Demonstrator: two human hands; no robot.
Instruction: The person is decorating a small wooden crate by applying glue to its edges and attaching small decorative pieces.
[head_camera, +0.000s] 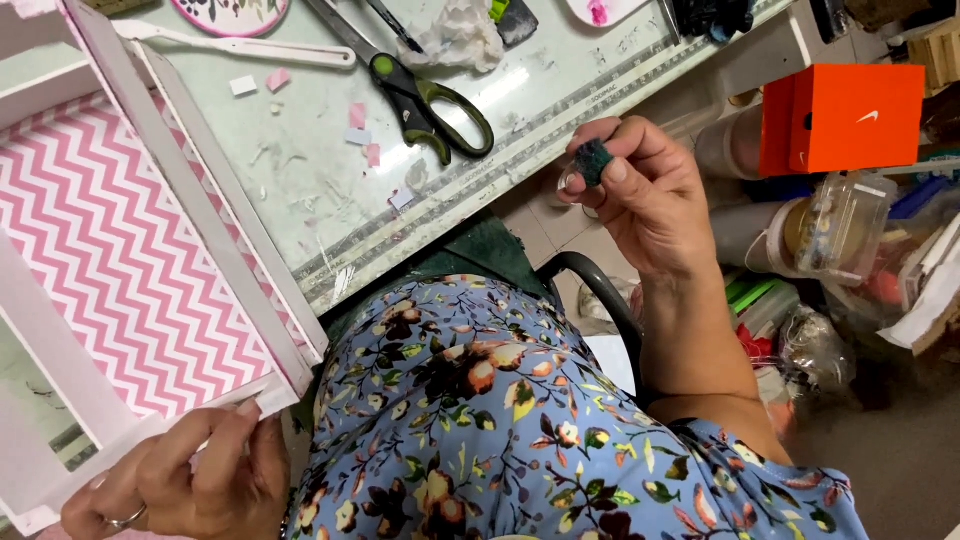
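My left hand (190, 478) grips the near corner of a white wooden shelf frame (215, 215) lined with pink and white zigzag paper (110, 250). The frame lies tilted across the table's left side and overhangs its front edge. My right hand (645, 195) is raised past the table's edge on the right. Its fingertips pinch a small dark green scrap of sponge (592, 160). The two hands are well apart.
Green-handled scissors (420, 95) lie on the pale worktable (300, 170) among small pink and white paper scraps (360, 130). A white stick (240, 45), crumpled tissue (460, 35), an orange box (845, 115) and clear plastic containers (840, 225) crowd the right.
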